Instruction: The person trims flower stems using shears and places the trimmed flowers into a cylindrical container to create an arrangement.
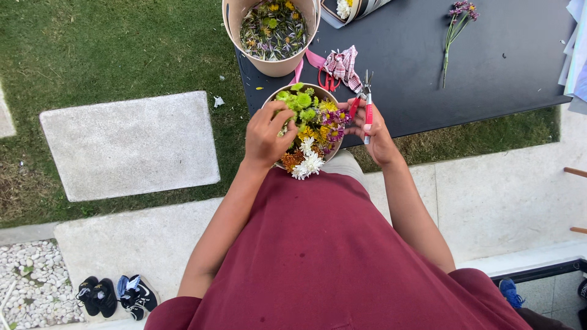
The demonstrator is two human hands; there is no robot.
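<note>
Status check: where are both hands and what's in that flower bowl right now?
Left hand down on the flower bowl, fingers among the blooms. Right hand grips red-handled snips at bowl's right rim. Bucket of cuttings behind, apart.

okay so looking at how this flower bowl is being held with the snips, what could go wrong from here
The bowl of flowers sits at the table edge, partly past it, so it might tip toward the lap. The right hand holds the red snips right beside the blooms and could nick them. The left hand presses into the flowers and may crush some.

A round box (330, 98) packed with green, yellow, purple and white flowers (310, 125) sits upright at the table edge.
</note>
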